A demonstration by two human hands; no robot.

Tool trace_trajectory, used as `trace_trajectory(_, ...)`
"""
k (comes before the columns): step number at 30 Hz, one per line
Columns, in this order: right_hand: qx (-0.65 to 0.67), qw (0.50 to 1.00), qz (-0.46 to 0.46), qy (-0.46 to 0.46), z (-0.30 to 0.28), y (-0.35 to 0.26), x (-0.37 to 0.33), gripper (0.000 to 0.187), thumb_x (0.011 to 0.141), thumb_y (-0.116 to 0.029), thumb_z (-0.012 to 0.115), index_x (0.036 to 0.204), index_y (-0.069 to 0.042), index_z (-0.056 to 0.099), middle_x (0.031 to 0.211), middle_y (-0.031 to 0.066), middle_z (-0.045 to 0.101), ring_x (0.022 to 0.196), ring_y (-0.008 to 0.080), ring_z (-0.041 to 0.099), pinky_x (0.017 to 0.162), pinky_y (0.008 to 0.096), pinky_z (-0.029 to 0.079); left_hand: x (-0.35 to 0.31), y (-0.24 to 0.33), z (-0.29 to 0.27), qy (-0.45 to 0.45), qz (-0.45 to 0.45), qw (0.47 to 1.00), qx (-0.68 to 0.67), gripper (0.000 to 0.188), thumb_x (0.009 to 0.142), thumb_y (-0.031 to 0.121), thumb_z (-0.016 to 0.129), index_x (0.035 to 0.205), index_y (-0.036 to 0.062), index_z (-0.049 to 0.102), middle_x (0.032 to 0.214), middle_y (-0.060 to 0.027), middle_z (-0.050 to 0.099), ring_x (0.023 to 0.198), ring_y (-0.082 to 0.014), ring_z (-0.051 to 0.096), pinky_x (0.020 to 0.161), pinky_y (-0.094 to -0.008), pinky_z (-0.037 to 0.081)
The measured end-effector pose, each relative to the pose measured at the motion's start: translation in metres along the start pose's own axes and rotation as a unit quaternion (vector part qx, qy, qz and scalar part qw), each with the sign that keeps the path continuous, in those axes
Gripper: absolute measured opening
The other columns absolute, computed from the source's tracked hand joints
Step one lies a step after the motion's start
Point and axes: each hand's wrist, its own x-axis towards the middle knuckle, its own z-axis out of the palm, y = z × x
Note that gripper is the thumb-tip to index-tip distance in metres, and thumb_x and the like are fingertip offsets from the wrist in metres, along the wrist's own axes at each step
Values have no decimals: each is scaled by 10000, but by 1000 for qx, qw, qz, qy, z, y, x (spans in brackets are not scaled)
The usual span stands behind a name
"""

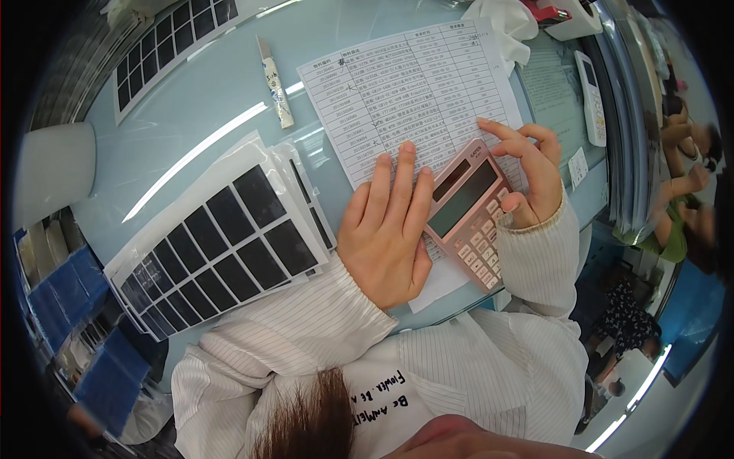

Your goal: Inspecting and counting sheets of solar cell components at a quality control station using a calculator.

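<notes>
A printed table sheet lies on the glass-topped desk, with some handwritten marks on it. My left hand rests flat on its lower part, fingers stretched out, beside a pink calculator. The calculator lies tilted over the sheet's lower right, its dark display partly in view. My right hand is at its right side, fingers apart and bent, with the index fingertip over the sheet near the calculator's top corner. Nothing shows between those fingers. The right thumb is close to the keys; whether it touches them, I cannot tell.
Left of my hands lies a stack of sheets with black rectangles; a similar sheet is at the far left. A cutter knife with a wrapped handle lies beyond. A white handheld device, upright folders and white cloth are at right.
</notes>
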Motion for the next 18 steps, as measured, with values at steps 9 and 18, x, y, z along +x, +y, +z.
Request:
trace_trajectory(9,0,1000,1,4,1,-1,0,797,775,-783,346,947,-43,587,1155,95,642,968,211,401,930,305,302,0,1,1,6,0,1000,6,661,677,141,531,1300,-53,432,1426,-263,332,1297,-398,344,1041,-406,290)
trace_trajectory(18,-2,1000,-10,24,1,-2,1,734,792,-732,412,930,-35,596,1150,55,642,966,255,468,891,350,354,1,1,0,12,0,1000,17,641,683,138,517,1291,-53,447,1414,-262,353,1282,-401,366,1033,-412,303)
